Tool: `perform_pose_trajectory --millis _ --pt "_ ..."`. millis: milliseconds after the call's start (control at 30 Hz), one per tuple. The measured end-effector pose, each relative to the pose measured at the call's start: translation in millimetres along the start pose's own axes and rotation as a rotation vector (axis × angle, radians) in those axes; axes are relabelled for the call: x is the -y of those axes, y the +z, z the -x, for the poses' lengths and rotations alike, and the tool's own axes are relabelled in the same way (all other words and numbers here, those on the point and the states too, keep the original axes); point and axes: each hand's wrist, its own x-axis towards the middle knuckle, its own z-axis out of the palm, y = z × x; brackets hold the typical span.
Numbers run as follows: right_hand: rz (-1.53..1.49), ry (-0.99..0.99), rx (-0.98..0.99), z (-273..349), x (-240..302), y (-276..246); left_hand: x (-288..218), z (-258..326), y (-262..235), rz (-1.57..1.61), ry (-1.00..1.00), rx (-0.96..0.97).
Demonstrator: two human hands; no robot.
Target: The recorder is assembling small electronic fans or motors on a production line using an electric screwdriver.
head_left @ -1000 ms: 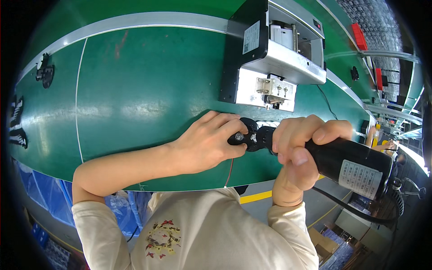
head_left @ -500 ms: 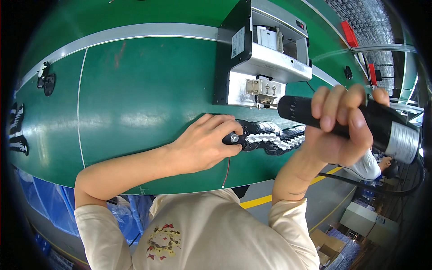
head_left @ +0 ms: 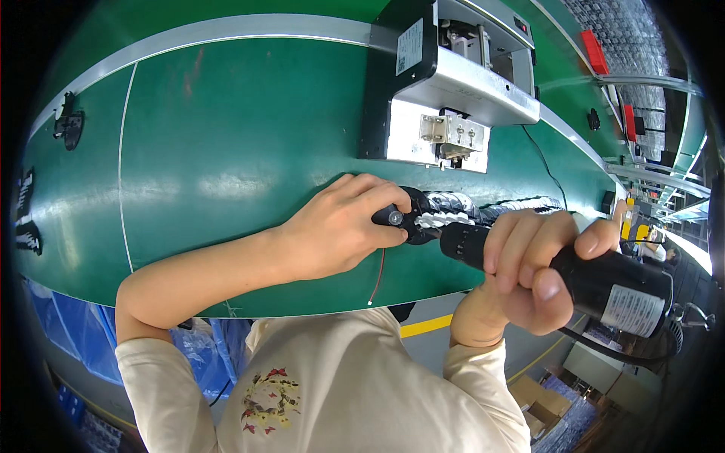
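Note:
On the green table, my left hand (head_left: 340,226) is closed around the black end of a segmented black-and-white jointed assembly (head_left: 453,204), which stretches off to the right. A round metal piece shows at that end between thumb and fingers. From under this hand a thin dark red wire (head_left: 377,279) with a white tip hangs toward the table's front edge. My right hand (head_left: 532,260) grips a black corded electric screwdriver (head_left: 623,294), held slanting with its nose to the left. Its tip is beside the assembly's black end; whether they touch I cannot tell.
A metal-and-black benchtop machine (head_left: 453,90) stands just beyond the assembly. At the far left are a small black part (head_left: 72,124) and several black-and-white pieces (head_left: 28,226). Blue plastic sheeting (head_left: 83,325) hangs below the front edge. A red bin (head_left: 594,51) sits at the upper right.
My right hand has brought the screwdriver down and left, closer to the assembly's black end. My left hand keeps its hold. The view has shifted slightly.

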Motion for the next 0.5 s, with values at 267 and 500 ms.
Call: perform_pose_trajectory --millis 267,500 --pt "0.151 -0.012 0.057 11 -14 5 -1 0 -1 -0.009 0.027 -0.011" --pt "0.142 -0.062 0.158 15 -15 10 -4 1 -6 -0.024 0.041 0.034"
